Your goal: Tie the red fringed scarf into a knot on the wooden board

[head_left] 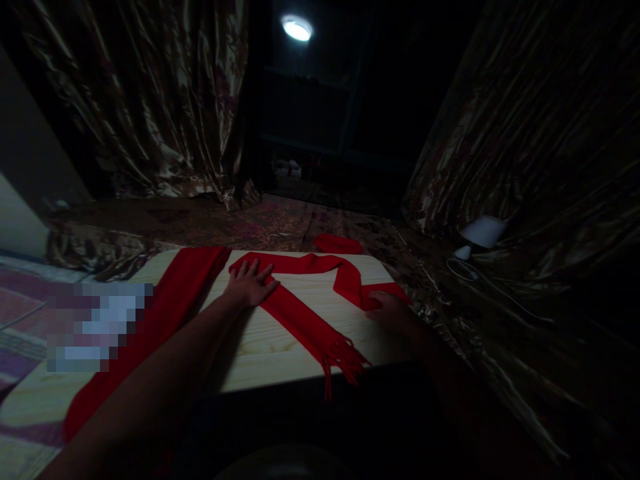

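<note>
Patterned curtains hang beyond a pale table, left fingers spread on red scarf, right fingers pinching it.

The left hand is lying flat and splayed on a red scarf; the right hand is touching the scarf's right stretch. The scarf is bending across a pale wooden table, its fringe overhanging the near edge. A wider red cloth is lying along the left; a patterned curtain is hanging far left.
</note>
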Available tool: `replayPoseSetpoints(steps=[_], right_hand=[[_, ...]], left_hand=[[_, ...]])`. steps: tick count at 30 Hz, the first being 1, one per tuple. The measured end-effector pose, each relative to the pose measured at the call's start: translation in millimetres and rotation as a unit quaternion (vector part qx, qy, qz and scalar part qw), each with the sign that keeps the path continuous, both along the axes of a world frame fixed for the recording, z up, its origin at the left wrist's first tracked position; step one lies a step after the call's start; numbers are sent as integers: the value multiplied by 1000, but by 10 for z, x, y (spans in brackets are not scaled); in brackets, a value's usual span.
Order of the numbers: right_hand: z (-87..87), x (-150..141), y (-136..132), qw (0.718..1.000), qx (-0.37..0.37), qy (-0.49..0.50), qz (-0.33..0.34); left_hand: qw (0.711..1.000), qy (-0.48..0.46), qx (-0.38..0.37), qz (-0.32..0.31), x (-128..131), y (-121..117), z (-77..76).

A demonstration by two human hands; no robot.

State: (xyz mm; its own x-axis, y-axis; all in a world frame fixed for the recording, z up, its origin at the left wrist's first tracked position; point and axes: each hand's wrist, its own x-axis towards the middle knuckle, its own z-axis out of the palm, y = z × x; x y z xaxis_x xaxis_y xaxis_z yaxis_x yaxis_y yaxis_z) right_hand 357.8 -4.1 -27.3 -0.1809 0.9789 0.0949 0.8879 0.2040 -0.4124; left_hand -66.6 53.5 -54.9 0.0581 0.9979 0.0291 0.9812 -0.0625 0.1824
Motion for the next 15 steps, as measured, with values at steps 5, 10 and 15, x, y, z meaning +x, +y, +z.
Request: replayPoseSetpoints(steps=[5, 10, 15], right_hand=[[-31, -35, -41, 984, 77, -159, 23], [-30, -245, -82, 973, 105, -203, 18], [69, -494, -97, 998, 7, 8, -61]], left_hand=[[1000, 14, 5, 5, 13, -27, 27], [999, 34, 8, -6, 1, -45, 22], [999, 50, 11, -12, 6, -52, 32]])
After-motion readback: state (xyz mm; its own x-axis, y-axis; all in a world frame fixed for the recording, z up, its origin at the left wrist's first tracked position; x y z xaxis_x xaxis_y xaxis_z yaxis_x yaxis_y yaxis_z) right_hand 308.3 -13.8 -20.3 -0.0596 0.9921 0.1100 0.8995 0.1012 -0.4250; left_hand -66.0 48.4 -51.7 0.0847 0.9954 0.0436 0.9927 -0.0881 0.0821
